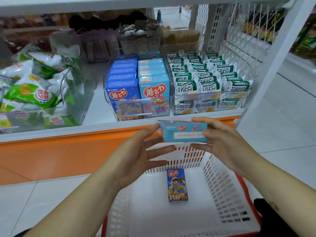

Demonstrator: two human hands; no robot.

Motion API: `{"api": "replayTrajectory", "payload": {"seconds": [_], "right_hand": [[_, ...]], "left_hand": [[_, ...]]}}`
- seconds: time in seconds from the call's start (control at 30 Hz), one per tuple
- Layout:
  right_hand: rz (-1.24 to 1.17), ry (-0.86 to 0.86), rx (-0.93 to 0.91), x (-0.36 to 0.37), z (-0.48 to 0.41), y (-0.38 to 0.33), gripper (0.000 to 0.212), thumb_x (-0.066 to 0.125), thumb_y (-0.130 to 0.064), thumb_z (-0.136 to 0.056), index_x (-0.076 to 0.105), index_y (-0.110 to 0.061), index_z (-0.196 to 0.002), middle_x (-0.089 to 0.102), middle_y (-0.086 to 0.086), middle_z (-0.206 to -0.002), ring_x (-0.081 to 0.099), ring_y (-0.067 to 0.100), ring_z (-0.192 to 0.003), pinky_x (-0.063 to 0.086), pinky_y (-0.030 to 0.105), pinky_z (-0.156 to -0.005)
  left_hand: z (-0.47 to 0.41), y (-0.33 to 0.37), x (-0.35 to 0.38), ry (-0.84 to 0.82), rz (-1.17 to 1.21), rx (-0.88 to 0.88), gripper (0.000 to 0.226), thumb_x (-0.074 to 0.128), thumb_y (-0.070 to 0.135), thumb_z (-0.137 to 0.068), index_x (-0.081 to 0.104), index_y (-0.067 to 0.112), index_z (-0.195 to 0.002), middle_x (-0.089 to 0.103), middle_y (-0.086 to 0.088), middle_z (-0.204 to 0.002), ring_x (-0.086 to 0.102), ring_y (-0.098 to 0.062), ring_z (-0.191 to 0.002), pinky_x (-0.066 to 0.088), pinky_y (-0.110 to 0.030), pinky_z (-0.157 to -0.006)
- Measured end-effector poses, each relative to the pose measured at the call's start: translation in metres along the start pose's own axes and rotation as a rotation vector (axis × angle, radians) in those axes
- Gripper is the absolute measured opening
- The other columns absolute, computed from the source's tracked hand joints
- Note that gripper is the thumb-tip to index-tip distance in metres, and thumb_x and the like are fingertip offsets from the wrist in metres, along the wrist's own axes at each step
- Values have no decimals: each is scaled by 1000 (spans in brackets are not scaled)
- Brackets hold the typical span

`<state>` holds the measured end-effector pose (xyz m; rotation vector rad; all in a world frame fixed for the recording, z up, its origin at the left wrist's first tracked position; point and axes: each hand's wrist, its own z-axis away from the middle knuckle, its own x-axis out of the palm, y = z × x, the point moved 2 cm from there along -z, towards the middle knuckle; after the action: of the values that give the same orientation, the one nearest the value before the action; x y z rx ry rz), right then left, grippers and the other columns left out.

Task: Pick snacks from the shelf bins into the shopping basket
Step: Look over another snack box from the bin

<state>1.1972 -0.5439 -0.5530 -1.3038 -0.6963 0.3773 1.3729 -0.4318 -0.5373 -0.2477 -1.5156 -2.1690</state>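
My right hand (220, 139) grips a light blue snack box (183, 132) by its right end, just above the far rim of the white shopping basket (225, 183). My left hand (142, 153) is spread open at the box's left end, one fingertip touching its corner. A dark blue snack box (177, 184) lies flat on the basket floor. On the shelf right behind, a clear bin (136, 106) holds rows of dark blue and light blue boxes.
A bin of green-and-white biscuit packs (210, 82) stands right of the box bin. A bin of green and white bags (32, 89) sits at the left. The shelf has an orange front strip (68, 151) and a white wire side panel (242, 36). Pale floor tiles surround the basket.
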Motion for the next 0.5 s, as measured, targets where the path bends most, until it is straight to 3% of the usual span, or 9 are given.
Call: {"api": "replayTrajectory", "payload": {"seconds": [0.1,0.17,0.23,0.43,0.5], "right_hand": [[-230,15,103,-6,-5,8,50,57,-14,-69,58,-8,-119,67,18,-114,68,31,-96,59,37,-77],[-312,2,135,-7,-7,14,70,70,-17,-60,52,-4,-127,66,21,-115,68,33,-94,59,37,-73],[-344,-11,148,-7,-9,18,93,85,-24,-39,54,-5,-124,67,21,-111,68,35,-94,59,37,-72],[-311,-23,117,-6,-10,19,93,88,-28,-30,59,-7,-116,68,19,-108,69,32,-93,59,37,-74],[-245,-36,79,-5,-9,17,79,83,-20,-35,64,-9,-111,69,16,-110,69,30,-95,59,35,-73]], "left_hand": [[4,-1,4,-45,-28,32,38,59,33,-73,65,30,-111,73,-2,-105,72,-24,-91,55,-41,-73],[4,-3,4,-44,-49,36,40,59,28,-82,59,33,-121,71,-3,-111,71,-26,-94,56,-41,-75],[5,-3,2,-45,-62,39,37,56,26,-90,56,33,-126,70,-3,-114,71,-27,-96,57,-40,-74],[6,-3,-2,-64,-117,46,39,54,32,-91,54,34,-130,71,-2,-110,69,-26,-101,57,-37,-72],[5,-3,-5,-58,-143,55,49,56,41,-84,50,35,-133,71,-3,-111,69,-25,-100,57,-39,-74]]}}
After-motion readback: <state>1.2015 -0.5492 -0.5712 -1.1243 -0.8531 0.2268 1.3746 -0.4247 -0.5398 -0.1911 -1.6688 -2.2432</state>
